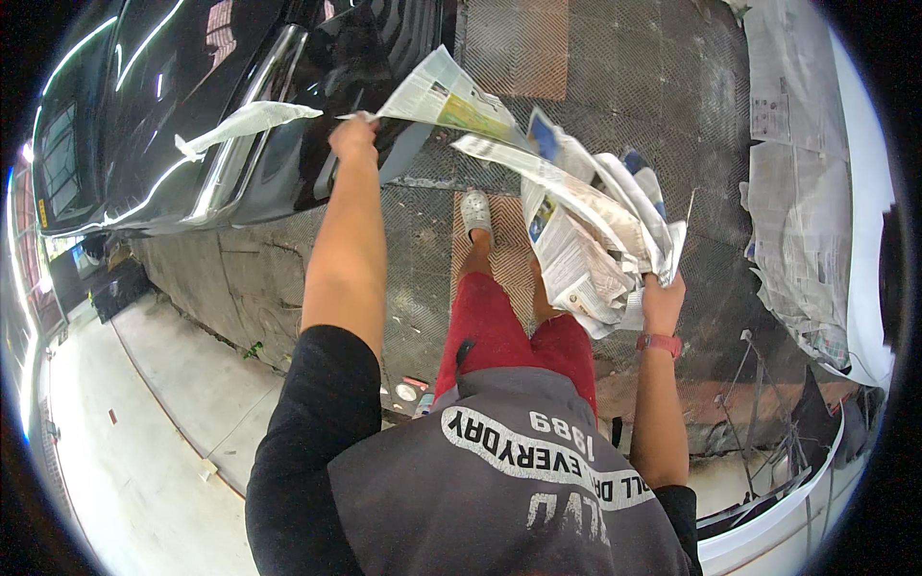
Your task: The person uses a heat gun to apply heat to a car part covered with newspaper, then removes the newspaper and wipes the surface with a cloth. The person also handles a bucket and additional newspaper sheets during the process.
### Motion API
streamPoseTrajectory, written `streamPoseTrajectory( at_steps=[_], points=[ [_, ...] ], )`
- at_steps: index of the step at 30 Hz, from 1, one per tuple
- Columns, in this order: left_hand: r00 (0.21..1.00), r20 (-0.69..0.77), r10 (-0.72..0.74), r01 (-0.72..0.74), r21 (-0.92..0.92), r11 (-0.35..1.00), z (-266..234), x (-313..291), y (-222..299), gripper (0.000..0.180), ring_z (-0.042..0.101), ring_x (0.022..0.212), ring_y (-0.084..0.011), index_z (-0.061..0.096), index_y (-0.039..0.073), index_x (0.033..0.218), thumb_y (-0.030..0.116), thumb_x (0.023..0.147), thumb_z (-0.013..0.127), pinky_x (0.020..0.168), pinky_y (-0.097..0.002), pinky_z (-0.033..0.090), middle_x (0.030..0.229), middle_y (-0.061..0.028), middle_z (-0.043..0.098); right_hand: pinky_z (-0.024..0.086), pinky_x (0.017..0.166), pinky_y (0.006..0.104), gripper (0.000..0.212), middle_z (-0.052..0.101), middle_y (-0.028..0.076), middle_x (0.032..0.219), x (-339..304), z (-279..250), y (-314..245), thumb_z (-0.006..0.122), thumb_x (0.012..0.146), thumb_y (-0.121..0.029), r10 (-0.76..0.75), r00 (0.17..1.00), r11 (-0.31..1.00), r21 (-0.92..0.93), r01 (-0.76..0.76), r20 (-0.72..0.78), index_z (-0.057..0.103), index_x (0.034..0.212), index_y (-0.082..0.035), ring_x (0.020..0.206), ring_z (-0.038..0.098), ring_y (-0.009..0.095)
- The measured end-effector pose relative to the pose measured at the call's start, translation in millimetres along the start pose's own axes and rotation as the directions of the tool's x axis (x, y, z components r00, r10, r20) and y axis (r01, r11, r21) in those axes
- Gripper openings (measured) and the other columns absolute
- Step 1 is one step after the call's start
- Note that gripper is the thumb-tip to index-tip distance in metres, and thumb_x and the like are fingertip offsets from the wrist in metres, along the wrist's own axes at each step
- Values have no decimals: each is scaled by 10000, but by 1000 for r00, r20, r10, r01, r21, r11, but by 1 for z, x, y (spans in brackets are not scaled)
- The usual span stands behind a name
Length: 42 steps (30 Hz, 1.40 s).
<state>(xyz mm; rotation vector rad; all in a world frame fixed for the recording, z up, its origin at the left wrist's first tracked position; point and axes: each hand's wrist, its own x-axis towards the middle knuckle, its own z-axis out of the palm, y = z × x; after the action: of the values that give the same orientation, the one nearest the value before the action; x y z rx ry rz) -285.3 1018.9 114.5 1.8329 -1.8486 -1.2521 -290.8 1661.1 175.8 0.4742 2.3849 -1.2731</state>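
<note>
My left hand (355,139) is stretched out ahead beside a glossy black car, its fingers pinched on one corner of a newspaper sheet (451,101). The sheet spans from that hand toward a crumpled bundle of newspaper (595,221) on the right. My right hand (663,296) grips the lower right edge of this bundle; its fingers are partly behind the paper. Folded and creased pages fan out above my legs. A whitish, thin, crinkled strip (252,125) lies across the car near its chrome trim (254,144), just left of my left hand.
The black car (125,115) fills the upper left. A newspaper-covered white panel (797,173) stands along the right side. Ribbed floor tiles (653,86) lie ahead. Thin metal stands (749,384) are at the lower right, and small litter (408,392) lies by my left leg.
</note>
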Motion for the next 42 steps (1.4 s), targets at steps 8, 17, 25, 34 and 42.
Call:
streamPoseTrajectory(
  at_steps=[8,17,25,34,42],
  points=[
    [675,656,339,-527,108,843,59,-285,-70,339,745,928,-335,731,29,1197,246,938,758,869,-439,573,1033,-196,772,589,908,410,462,721,167,1295,-34,2,18,691,948,-40,426,865,614,617,-492,265,610,1389,72,1051,734,270],
    [-136,855,501,-848,-362,387,41,-452,-15,327,659,1125,-439,677,51,1205,118,887,633,982,-536,523,1163,-226,682,561,889,374,524,712,109,1266,-69,14,-61,812,933,-137,185,925,776,529,-344,331,617,1385,43,1052,708,226],
    [153,886,438,-802,-147,579,-61,-398,34,301,740,1098,-308,788,95,1198,296,997,688,977,-459,578,1173,-128,786,627,798,479,448,726,244,1159,-31,-36,1,727,875,-33,560,828,653,628,-424,-23,636,1264,169,936,761,352],
    [933,-349,87,-310,-658,687,-182,-91,121,344,616,772,-109,629,7,1144,332,1051,693,648,-236,492,1007,-63,700,600,787,452,465,744,229,1106,-71,-102,9,758,885,-156,617,712,711,625,-322,-335,673,1185,189,884,745,325],
    [985,3,-170,109,-780,616,-204,-26,158,394,682,711,-121,697,9,1040,399,1017,743,561,-203,501,914,-75,742,555,757,497,597,720,244,1138,-114,-74,15,796,870,-237,691,639,684,590,-428,-338,635,1239,204,863,712,348]
  ],
)
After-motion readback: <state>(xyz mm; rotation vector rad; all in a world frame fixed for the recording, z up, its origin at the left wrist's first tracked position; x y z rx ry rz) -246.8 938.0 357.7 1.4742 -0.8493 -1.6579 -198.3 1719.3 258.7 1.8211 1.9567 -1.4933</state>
